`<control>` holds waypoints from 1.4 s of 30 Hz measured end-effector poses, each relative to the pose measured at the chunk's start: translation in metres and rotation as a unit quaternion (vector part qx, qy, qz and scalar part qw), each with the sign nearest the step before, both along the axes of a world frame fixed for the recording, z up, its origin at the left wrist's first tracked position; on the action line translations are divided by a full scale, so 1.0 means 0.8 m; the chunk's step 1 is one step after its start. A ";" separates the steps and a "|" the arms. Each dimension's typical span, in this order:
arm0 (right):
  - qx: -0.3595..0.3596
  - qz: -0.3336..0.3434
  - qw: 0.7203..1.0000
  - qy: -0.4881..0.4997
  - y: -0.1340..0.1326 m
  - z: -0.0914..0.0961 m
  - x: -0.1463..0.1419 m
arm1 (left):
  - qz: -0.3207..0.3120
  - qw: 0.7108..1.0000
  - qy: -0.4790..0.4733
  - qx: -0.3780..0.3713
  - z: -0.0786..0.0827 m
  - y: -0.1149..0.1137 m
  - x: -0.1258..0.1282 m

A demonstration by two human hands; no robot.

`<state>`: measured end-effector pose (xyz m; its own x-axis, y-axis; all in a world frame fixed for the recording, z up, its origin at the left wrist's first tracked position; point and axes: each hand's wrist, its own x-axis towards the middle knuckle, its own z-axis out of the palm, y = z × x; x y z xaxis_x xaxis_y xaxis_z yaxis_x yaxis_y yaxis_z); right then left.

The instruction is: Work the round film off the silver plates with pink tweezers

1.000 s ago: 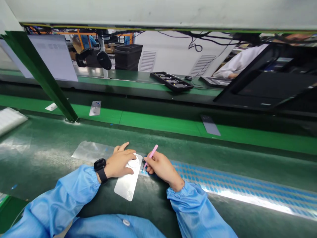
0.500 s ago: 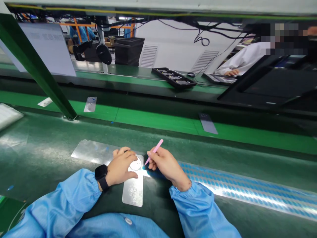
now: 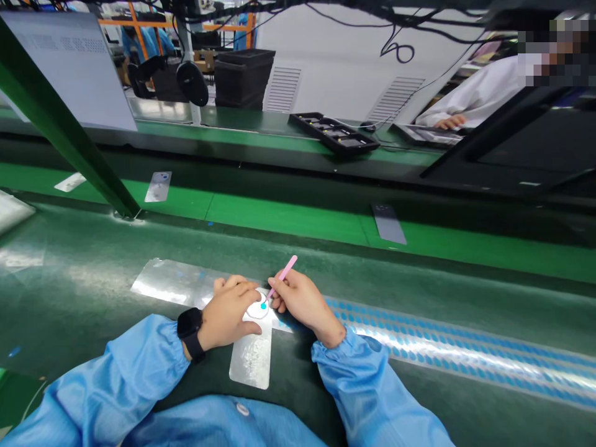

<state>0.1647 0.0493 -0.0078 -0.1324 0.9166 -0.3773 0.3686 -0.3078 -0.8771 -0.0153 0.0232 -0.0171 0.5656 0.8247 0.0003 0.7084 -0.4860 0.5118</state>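
A silver phone back cover (image 3: 251, 361) with a round white camera area lies on the dark green bench. My left hand (image 3: 228, 313) rests over its upper left part, thumb and fingers spread and touching it. Pink tweezers (image 3: 283, 276) are pinched in my right hand (image 3: 300, 301), tip pointing down at the camera area. A small blue dot sticker (image 3: 263, 305) shows there, just by the tip. Under both hands runs a long clear strip (image 3: 447, 354), its right part covered with rows of blue dots, its left part mostly bare.
Beyond the bench, a bright green belt (image 3: 261, 217) carries a grey phone back cover (image 3: 390, 223) and a silver one (image 3: 158, 187). A green post (image 3: 69, 124) rises at left. Across stands a black tray (image 3: 335, 133). A person's hand (image 3: 451, 121) rests at far right.
My right hand has moved slightly left with the tweezers, and the blue dot is now over the cover's camera area. My left hand stays on the cover. The view has tipped down slightly.
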 end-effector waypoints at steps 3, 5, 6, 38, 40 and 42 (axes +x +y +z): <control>0.002 -0.004 1.000 0.004 0.001 -0.002 0.001 | 0.000 1.000 0.002 0.001 0.001 0.000 0.000; 0.004 -0.002 1.000 0.005 0.001 -0.003 0.001 | 0.001 1.000 0.004 -0.002 0.002 -0.001 0.000; 0.004 -0.002 1.000 0.005 0.001 -0.003 0.000 | 0.002 1.000 0.006 -0.006 0.002 -0.001 0.000; 0.023 0.002 0.999 -0.028 -0.003 0.003 -0.001 | 0.002 1.000 0.010 -0.003 0.004 -0.001 0.000; 0.025 0.003 0.999 -0.027 -0.003 0.001 0.000 | 0.000 1.000 0.010 0.000 0.003 -0.001 0.000; 0.024 0.001 0.999 -0.028 -0.003 0.000 0.000 | -0.001 1.000 0.013 0.000 0.003 -0.001 0.000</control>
